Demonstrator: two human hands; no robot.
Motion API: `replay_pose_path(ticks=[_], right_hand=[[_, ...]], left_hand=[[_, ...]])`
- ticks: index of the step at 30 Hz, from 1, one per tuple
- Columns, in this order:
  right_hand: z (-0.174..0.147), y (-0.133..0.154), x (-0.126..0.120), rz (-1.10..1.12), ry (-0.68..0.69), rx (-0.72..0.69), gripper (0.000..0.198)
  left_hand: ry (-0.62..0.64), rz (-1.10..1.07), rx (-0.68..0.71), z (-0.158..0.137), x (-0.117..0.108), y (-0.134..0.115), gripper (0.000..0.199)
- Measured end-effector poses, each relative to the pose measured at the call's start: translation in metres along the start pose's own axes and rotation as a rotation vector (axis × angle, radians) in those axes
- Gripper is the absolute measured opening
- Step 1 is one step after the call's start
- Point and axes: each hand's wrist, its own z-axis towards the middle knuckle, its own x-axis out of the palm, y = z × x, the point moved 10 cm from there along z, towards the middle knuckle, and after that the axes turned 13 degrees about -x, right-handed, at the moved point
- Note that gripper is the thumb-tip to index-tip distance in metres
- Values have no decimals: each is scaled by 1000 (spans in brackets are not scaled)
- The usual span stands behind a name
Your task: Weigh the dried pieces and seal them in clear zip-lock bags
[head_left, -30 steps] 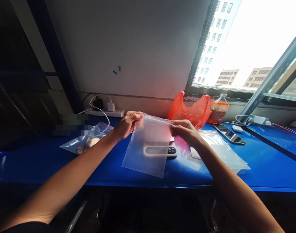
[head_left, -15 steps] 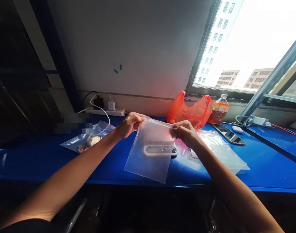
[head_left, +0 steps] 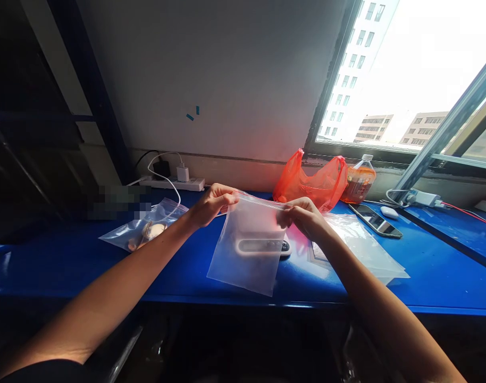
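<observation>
A frosted clear zip bag [head_left: 246, 266] hangs in front of me, stretched by its top edge between both hands. My left hand [head_left: 214, 205] pinches the top left corner, thumb uppermost. At the top right corner, my right hand [head_left: 304, 217] grips the bag with fingers closed. Through the film shows a white device with a dark button panel [head_left: 286, 247], perhaps a small scale, lying on the blue table [head_left: 167, 276]; most of it is behind the bag. Beyond my left forearm lies another clear bag [head_left: 125, 234] with pale, brownish items inside, partly hidden by the arm.
A stack of clear bags [head_left: 370, 250] lies beyond my right forearm. Behind stand a red plastic bag [head_left: 310, 186] and a drink bottle [head_left: 360, 181]. A phone [head_left: 376, 221], a white earbud case [head_left: 389, 212] and a power strip [head_left: 195, 184] with cables sit farther back.
The lower edge of the hanging zip bag has swung slightly right and up. Both hands keep their grip in nearly the same place.
</observation>
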Motion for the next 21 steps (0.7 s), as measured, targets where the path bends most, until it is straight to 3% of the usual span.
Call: replay_pose_path(ticks=[6, 21], right_hand=[[1, 3, 8, 107, 60, -69, 26], [0, 10, 5, -86, 30, -30, 25]], left_hand=[[-37, 27, 4, 1, -3, 5, 29], [-38, 182, 71, -3, 11, -10, 35]])
